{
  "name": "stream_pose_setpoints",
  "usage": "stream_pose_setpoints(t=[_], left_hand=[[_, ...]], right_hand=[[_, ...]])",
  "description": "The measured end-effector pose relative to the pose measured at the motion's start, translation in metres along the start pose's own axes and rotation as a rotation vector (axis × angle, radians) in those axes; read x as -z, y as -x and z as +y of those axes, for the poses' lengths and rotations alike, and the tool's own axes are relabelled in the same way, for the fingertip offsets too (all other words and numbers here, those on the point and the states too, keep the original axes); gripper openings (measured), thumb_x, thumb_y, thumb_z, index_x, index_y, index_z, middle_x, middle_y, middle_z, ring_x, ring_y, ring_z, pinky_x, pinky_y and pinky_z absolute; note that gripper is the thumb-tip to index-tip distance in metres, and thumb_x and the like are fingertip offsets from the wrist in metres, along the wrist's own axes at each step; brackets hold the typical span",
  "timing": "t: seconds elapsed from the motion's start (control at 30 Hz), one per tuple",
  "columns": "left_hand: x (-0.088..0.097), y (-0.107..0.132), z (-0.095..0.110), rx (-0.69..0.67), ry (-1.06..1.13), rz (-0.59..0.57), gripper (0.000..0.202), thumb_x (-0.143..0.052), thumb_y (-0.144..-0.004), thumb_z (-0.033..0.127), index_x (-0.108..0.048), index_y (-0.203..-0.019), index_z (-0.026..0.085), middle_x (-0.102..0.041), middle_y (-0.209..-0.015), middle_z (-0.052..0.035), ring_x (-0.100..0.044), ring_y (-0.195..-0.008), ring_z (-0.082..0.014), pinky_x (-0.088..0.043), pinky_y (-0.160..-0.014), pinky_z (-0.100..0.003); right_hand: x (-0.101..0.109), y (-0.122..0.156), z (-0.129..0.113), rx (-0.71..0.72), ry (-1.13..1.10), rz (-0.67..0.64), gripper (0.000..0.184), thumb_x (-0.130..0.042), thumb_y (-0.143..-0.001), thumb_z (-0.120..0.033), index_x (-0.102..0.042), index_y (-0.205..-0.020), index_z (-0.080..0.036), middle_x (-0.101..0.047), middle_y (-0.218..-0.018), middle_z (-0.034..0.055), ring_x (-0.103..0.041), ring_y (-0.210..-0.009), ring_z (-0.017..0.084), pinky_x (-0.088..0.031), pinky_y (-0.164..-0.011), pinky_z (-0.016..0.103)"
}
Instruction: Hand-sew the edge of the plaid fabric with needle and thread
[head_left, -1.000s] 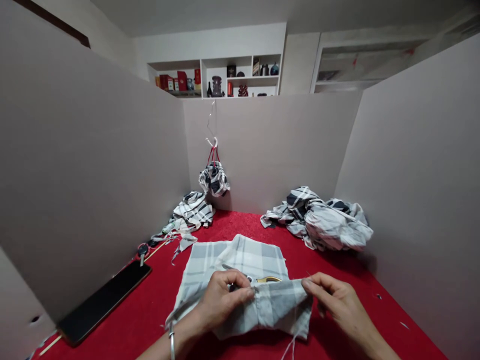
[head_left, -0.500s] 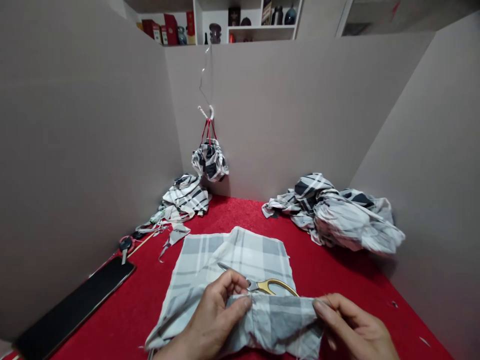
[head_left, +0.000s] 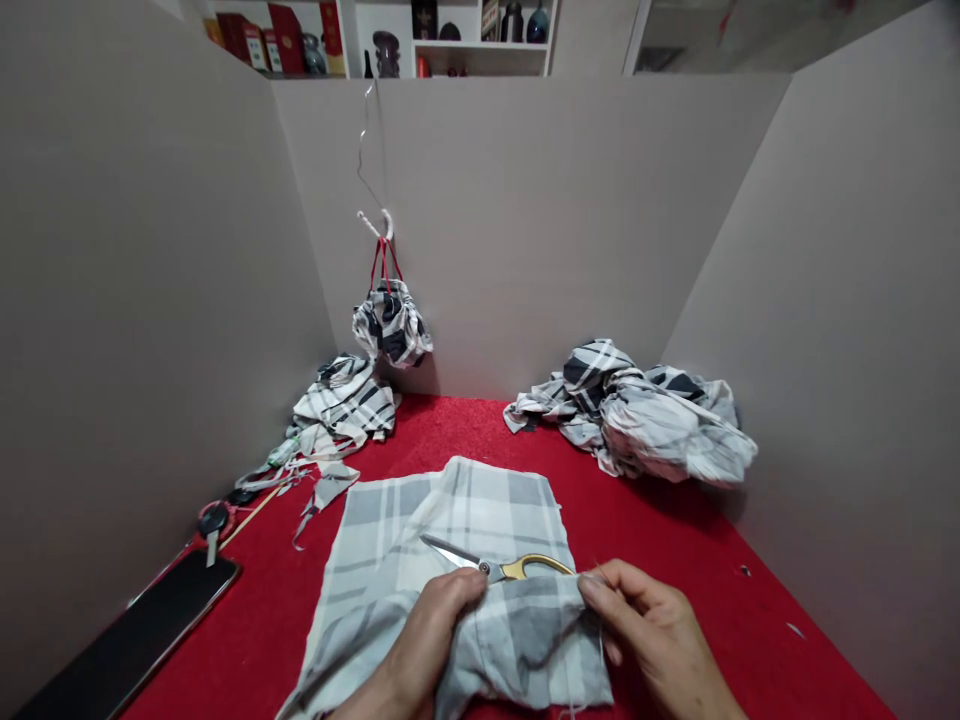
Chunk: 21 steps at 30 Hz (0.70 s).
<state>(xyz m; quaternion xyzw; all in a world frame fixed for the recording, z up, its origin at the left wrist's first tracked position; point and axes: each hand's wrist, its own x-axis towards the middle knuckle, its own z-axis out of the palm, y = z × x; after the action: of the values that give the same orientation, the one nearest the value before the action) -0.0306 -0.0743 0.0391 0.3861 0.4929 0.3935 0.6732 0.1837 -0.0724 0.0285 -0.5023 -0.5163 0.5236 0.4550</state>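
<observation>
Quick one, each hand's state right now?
Left hand: closed, gripping the plaid cloth at its folded edge.
Right hand: closed, pinching that edge farther right.

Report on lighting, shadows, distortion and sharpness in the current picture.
Head view: dim, soft light, yet the held checked fabric and the scissors read clearly; head view: a dark shadow on the red surface under the crumpled pile at right, a fainter one on the back wall by the hanging bundle; head view: apparent wide-angle stretch lengthens the phone at lower left.
</observation>
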Motion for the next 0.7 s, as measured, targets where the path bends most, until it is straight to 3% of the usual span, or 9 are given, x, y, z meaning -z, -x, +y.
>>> stream_pose_setpoints(t=[0.07,0.13,0.23,0.33,0.5,0.63,0.7], left_hand=[[0.000,0.000,-0.002,0.008,0.098,-0.063,0.032,-0.060,-0.069,0.049,-0.056,-0.068,0.017,-0.058,-0.066,-0.0032,-0.049,-0.064,-0.0167,-0.036,-0.060,-0.026],[-0.001,-0.002,-0.004,0.014,0.171,-0.127,0.036,-0.071,-0.062,0.047,-0.055,-0.066,0.014,-0.058,-0.062,-0.0041,-0.048,-0.057,-0.0147,-0.035,-0.055,-0.025],[-0.003,-0.009,-0.009,-0.057,0.229,-0.091,0.038,-0.079,-0.055,0.039,-0.049,-0.064,0.016,-0.056,-0.058,-0.0014,-0.047,-0.053,-0.0124,-0.033,-0.053,-0.023],[-0.005,-0.011,-0.012,-0.132,0.195,-0.091,0.040,-0.076,-0.059,0.039,-0.043,-0.063,0.018,-0.053,-0.058,0.0017,-0.045,-0.053,-0.0109,-0.032,-0.053,-0.022],[-0.010,-0.006,-0.006,-0.120,0.106,-0.123,0.026,-0.067,-0.071,0.036,-0.047,-0.073,0.019,-0.054,-0.065,0.0031,-0.047,-0.061,-0.0112,-0.035,-0.060,-0.022],[-0.017,-0.006,-0.003,-0.050,0.163,-0.217,0.036,-0.058,-0.077,0.049,-0.055,-0.090,0.016,-0.062,-0.075,-0.0027,-0.055,-0.073,-0.0162,-0.040,-0.070,-0.027],[-0.019,-0.007,-0.006,-0.010,0.189,-0.239,0.043,-0.062,-0.073,0.052,-0.058,-0.092,0.013,-0.064,-0.080,-0.0070,-0.058,-0.075,-0.0184,-0.041,-0.072,-0.029]], right_hand=[[-0.002,0.000,-0.001,0.007,0.007,0.000,0.037,-0.060,-0.079,-0.049,-0.060,-0.065,-0.015,-0.041,-0.045,-0.0047,-0.035,-0.045,0.010,-0.027,-0.045,0.022],[-0.002,0.000,0.000,0.007,0.001,-0.003,0.038,-0.059,-0.079,-0.049,-0.059,-0.064,-0.015,-0.041,-0.046,-0.0046,-0.035,-0.045,0.010,-0.026,-0.045,0.022],[-0.004,0.003,0.002,-0.016,-0.018,-0.005,0.040,-0.060,-0.077,-0.052,-0.058,-0.063,-0.015,-0.040,-0.044,-0.0050,-0.033,-0.043,0.009,-0.024,-0.043,0.021],[-0.011,0.007,0.003,-0.049,-0.059,0.007,0.042,-0.062,-0.074,-0.055,-0.056,-0.063,-0.015,-0.038,-0.041,-0.0060,-0.030,-0.041,0.008,-0.022,-0.042,0.021],[-0.023,0.010,0.000,-0.034,-0.080,0.005,0.042,-0.063,-0.074,-0.053,-0.056,-0.062,-0.014,-0.038,-0.042,-0.0064,-0.029,-0.041,0.007,-0.021,-0.043,0.021],[-0.024,0.010,0.001,-0.036,-0.056,-0.009,0.041,-0.063,-0.075,-0.052,-0.057,-0.062,-0.013,-0.039,-0.042,-0.0062,-0.030,-0.041,0.007,-0.021,-0.043,0.021],[-0.024,0.010,0.001,-0.037,-0.062,-0.013,0.041,-0.062,-0.075,-0.052,-0.057,-0.062,-0.014,-0.040,-0.042,-0.0058,-0.031,-0.041,0.008,-0.022,-0.043,0.021]])
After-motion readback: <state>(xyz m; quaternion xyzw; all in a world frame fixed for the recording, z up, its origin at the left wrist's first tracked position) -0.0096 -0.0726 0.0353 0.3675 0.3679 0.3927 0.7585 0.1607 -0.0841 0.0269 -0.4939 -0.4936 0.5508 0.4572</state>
